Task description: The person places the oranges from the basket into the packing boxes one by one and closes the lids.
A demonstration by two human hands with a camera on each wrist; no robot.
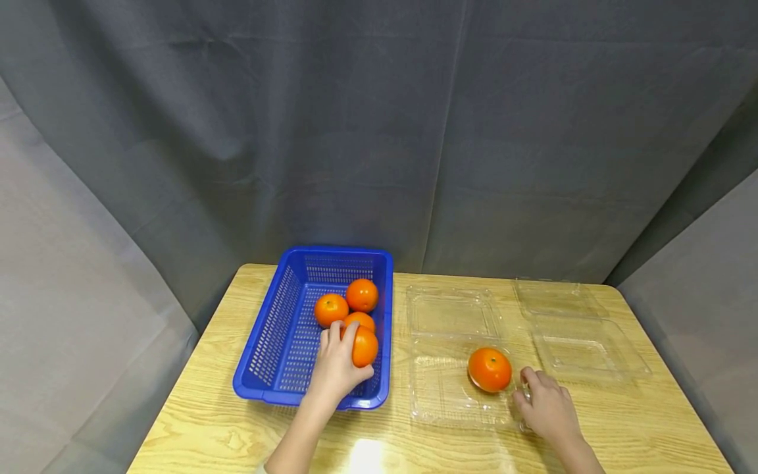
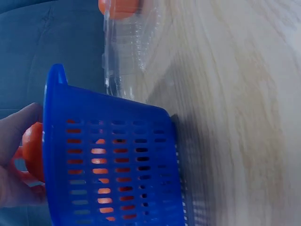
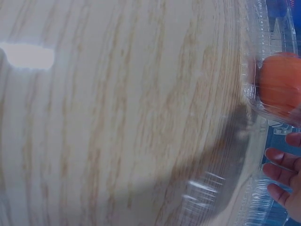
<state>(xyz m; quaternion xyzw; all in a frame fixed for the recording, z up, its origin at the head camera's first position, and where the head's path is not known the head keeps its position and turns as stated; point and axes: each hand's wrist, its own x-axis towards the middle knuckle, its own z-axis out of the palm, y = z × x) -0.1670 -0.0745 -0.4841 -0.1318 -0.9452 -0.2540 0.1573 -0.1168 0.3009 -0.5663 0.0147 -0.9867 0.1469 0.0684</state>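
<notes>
My left hand (image 1: 336,370) grips an orange (image 1: 365,347) inside the blue basket (image 1: 244,376), near its right wall. In the left wrist view, that held orange (image 2: 33,151) shows above the basket rim, with fingers and thumb around it. Several other oranges lie in the basket, including one at the back (image 1: 362,295) and one to its left (image 1: 331,309). A clear plastic clamshell (image 1: 435,388) lies unfolded to the right, with one orange (image 1: 489,369) in its front half. Beside that half's right edge is my right hand (image 1: 549,405), its fingers (image 3: 278,173) loosely bent and spread.
A second clear clamshell (image 1: 583,352) lies unfolded at the right of the wooden table (image 1: 639,428). Grey curtain (image 1: 355,131) hangs behind the table's back edge, and paler cloth (image 1: 65,296) covers the left side.
</notes>
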